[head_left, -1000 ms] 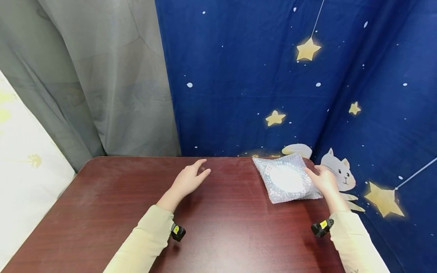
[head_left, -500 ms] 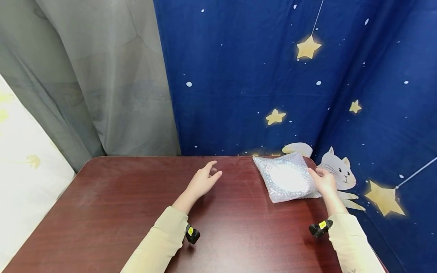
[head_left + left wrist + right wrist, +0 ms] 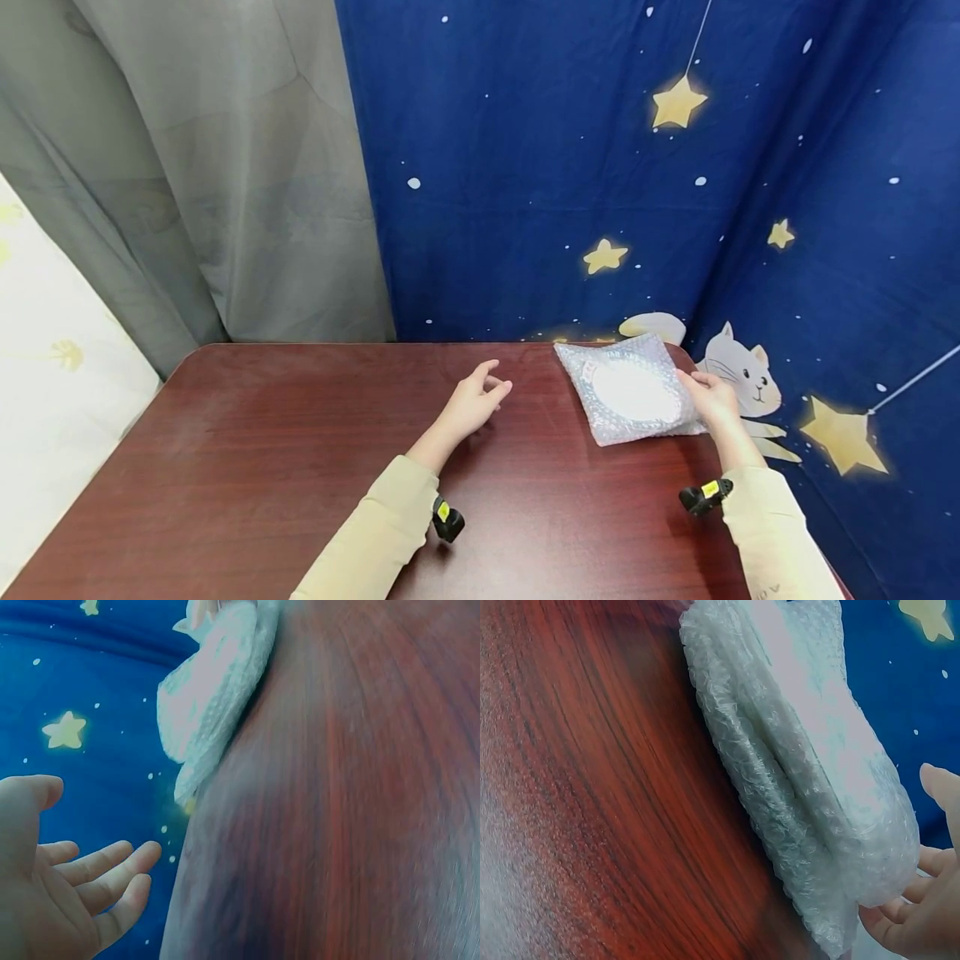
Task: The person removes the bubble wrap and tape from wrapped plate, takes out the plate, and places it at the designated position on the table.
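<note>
A bubble-wrapped package (image 3: 628, 392) lies flat at the far right of the table, with a bright round white area and some blurred lettering under the wrap. At its right edge is my right hand (image 3: 714, 400). In the right wrist view the fingers of the right hand (image 3: 922, 892) touch the end of the package (image 3: 810, 765) from below, while the thumb stands apart above it. My left hand (image 3: 471, 402) hovers over the table left of the package, holding nothing. Its fingers (image 3: 112, 877) are loosely bent and spread in the left wrist view.
The dark red wooden table (image 3: 247, 467) ends at a straight back edge. Behind it hang a grey curtain (image 3: 277, 208) and a blue curtain (image 3: 510, 167) with stars and a cat. A small black camera sits on each wrist (image 3: 447, 520).
My left hand has moved right, toward the package. The right hand has shifted slightly at the package's right edge, its thumb and fingers drawing closer together. The package has hardly moved.
</note>
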Demonstrator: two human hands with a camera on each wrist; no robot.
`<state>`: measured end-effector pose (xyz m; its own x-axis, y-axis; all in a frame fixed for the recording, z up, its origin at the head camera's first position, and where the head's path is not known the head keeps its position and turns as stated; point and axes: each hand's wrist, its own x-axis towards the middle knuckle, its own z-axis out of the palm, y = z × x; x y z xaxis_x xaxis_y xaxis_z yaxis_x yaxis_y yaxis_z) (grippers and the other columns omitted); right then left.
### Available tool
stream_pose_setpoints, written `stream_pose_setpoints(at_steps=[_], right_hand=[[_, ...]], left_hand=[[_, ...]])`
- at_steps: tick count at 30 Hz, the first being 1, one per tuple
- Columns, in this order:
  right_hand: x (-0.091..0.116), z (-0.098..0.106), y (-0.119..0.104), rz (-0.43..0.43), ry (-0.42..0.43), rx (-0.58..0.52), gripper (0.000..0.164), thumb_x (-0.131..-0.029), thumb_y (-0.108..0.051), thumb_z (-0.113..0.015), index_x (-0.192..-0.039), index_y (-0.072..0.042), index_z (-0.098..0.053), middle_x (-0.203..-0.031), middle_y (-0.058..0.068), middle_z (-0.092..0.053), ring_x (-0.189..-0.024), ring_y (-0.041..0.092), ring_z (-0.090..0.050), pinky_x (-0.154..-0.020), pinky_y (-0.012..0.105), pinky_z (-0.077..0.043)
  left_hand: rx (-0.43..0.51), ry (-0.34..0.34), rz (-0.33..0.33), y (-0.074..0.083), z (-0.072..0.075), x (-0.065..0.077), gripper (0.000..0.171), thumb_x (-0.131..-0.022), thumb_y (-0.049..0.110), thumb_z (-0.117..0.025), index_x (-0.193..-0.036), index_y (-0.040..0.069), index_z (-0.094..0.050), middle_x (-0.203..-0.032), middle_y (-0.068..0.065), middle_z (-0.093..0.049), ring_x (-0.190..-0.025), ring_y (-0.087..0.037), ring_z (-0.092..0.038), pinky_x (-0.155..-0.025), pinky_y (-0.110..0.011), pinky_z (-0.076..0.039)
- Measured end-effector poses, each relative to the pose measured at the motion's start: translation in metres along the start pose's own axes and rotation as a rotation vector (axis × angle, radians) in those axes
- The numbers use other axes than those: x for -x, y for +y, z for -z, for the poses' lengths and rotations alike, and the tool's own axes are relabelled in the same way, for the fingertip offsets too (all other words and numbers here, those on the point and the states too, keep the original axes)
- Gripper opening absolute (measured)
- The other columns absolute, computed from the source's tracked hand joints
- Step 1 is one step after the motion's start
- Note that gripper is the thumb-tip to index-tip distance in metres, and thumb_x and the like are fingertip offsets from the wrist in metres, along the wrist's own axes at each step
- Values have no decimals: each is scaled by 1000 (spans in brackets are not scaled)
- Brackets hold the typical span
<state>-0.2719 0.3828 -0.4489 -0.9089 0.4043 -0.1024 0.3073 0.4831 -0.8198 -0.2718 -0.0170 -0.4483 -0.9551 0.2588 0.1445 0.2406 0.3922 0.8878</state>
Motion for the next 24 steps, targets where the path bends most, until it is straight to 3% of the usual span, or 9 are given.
stream_pose_setpoints(at_steps=[5, 12, 24], right_hand=[[-1, -1, 2, -8, -16, -35, 81, -91, -51, -55, -142, 9, -36, -144, 32, -33, -133, 43, -31, -108, 51, -26], [-1, -3, 7, 8, -52, -56, 79, -93, -49, -55, -143, 9, -34, -147, 32, -27, -136, 43, -24, -110, 51, -22], [1, -5, 14, -12, -61, -170, 76, -93, -42, -58, -146, 6, -31, -152, 27, -19, -138, 40, -20, -111, 50, -20]], left_hand=[[48, -17, 30, 3, -12, -1, 51, -97, 26, -56, -141, 4, -41, -105, -11, -67, -75, -26, -67, -66, -33, -51], [78, -35, 55, 3, -30, -1, 54, -96, 30, -57, -142, 5, -41, -103, -8, -67, -76, -26, -67, -48, -33, -50], [259, -66, 96, 8, -62, -6, 55, -96, 28, -57, -143, 4, -40, -110, -10, -65, -74, -24, -68, -55, -31, -51]])
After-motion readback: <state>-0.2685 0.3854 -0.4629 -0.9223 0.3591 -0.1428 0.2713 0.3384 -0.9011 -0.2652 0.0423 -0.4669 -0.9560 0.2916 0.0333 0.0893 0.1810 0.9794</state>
